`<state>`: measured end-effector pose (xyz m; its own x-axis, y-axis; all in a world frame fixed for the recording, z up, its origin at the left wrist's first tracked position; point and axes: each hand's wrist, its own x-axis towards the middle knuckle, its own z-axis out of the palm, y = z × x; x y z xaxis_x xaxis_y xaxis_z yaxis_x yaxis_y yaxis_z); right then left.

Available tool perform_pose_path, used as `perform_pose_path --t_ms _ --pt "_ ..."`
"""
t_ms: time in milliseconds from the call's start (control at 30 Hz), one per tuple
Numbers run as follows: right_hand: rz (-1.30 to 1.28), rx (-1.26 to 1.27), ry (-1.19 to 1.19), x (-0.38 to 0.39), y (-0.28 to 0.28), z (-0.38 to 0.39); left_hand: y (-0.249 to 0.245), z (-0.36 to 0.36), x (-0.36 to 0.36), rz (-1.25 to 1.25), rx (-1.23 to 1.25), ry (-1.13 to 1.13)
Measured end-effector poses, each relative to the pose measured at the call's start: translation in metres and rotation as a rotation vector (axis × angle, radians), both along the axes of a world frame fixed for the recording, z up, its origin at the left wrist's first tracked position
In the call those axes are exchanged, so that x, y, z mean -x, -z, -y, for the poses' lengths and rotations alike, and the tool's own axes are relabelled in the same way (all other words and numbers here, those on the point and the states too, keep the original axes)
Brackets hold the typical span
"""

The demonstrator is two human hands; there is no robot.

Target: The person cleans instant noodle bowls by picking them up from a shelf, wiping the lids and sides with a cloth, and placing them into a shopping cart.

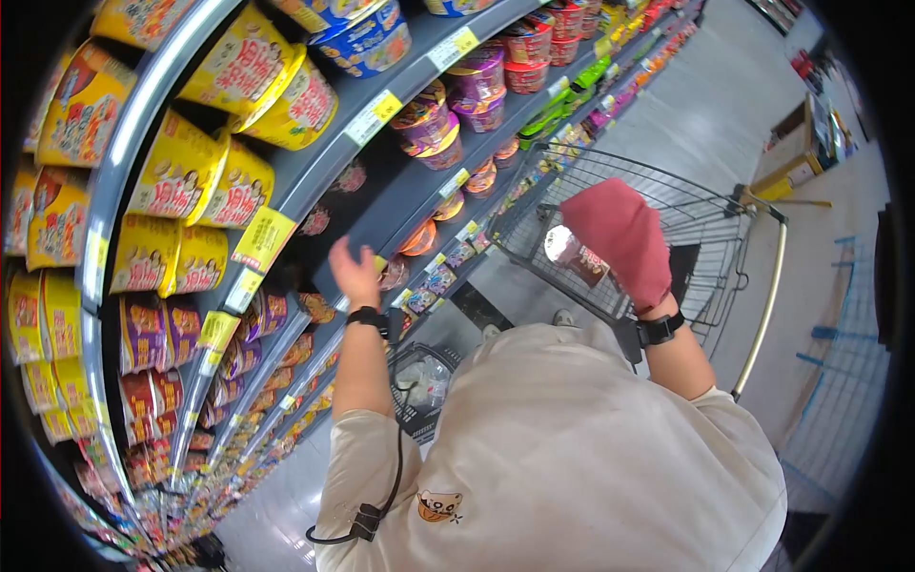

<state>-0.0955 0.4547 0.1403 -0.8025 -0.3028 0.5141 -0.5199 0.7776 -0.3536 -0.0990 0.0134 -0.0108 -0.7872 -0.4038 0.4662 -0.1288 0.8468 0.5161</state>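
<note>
My left hand (355, 274) reaches toward the shelf edge with its fingers apart and nothing in it. Beside it is a dark gap in a shelf row, where a few round cup ends show. A dusky red cloth (620, 238) is bunched over my right hand, which is held over the cart and has its fingers hidden. Against the cloth's lower left edge shows a noodle cup (581, 259) with a pale round lid; I cannot tell whether the hand grips it. Both wrists wear black straps.
Shelves on the left carry yellow noodle tubs (205, 176), purple cups (477, 91) and red cups (527, 57). A wire shopping cart (701, 195) stands at the right. A dark basket (419, 419) with clear plastic sits low by my left side. Cardboard boxes (796, 148) lie farther right.
</note>
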Motion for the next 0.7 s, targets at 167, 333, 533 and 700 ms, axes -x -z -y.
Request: perform_pose_path --t_ms 167,333,533,700 --pt "0.103 -0.287 0.115 -0.018 0.047 -0.005 0.036 0.117 0.032 0.054 -0.02 -0.164" --pt "0.235 -0.785 0.336 -0.039 0.093 0.002 0.049 0.169 0.082 0.197 -0.072 -0.221" --pt "-0.217 -1.423 0.436 -0.072 0.096 0.015 0.091 0.222 0.121 0.139 -0.179 -0.229" --pt "-0.184 -1.533 0.5 -0.083 0.106 0.025 0.092 0.212 0.12 0.055 -0.198 -0.19"
